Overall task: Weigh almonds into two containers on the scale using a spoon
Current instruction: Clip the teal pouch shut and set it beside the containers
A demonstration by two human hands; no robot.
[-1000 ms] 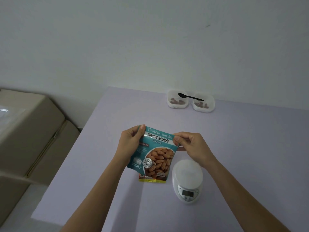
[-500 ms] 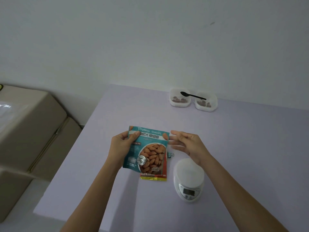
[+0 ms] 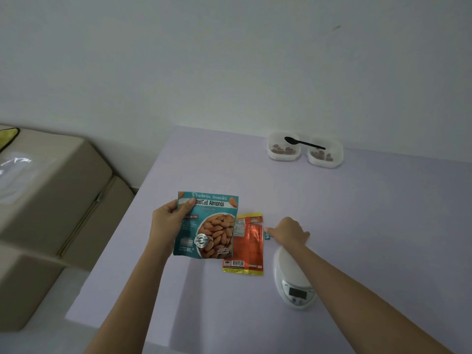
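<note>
My left hand point(image 3: 168, 221) grips a teal bag of roasted almonds point(image 3: 207, 226) by its upper left edge and holds it upright above the table. My right hand point(image 3: 288, 232) is down on the table beside an orange packet point(image 3: 250, 246), its curled fingers pinching a small blue clip point(image 3: 267, 236). The white scale point(image 3: 293, 279) sits just under my right wrist, its platter bare. At the back stand two white containers point(image 3: 283, 154) point(image 3: 325, 158) with a few almonds in each. A black spoon point(image 3: 304, 143) lies across their rims.
The lilac table point(image 3: 357, 213) meets a white wall at the back. Its left edge runs diagonally past my left arm. Cardboard boxes point(image 3: 51, 200) stand on the floor to the left.
My right hand let go of the almond bag's top and dropped to the blue clip on the table. My left hand carried the bag leftwards, uncovering the orange packet.
</note>
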